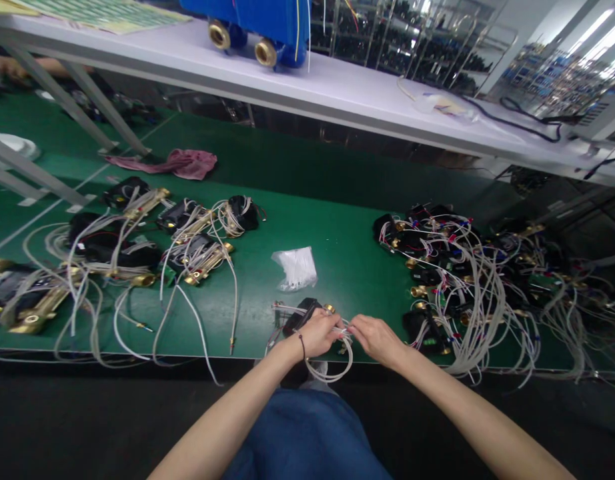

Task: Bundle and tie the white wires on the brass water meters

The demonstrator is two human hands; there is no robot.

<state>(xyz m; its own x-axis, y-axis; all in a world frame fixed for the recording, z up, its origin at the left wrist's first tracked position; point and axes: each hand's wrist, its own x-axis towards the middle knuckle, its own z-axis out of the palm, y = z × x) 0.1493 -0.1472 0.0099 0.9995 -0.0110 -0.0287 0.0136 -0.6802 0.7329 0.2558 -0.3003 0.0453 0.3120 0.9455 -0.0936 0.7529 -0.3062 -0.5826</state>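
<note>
My left hand [320, 331] is closed on a coil of whitish cable [332, 378], whose loop hangs down past the bench's front edge. My right hand [376, 339] pinches the same cable close beside the left fingertips. Just behind and left of my hands lies a black device [302, 316] with brass fittings [329, 309], partly hidden by my left hand. The cable appears to come from this device, though the joint is covered. Beyond it sits a clear plastic bag [297, 269] with small pale pieces inside.
Several brass-and-black units with loose cables [197, 257] lie on the green bench [337, 227] at left. A dense pile of similar units [452, 280] is at right. A pink cloth [187, 164] lies behind, under a white shelf [337, 83] bearing a blue object [272, 27].
</note>
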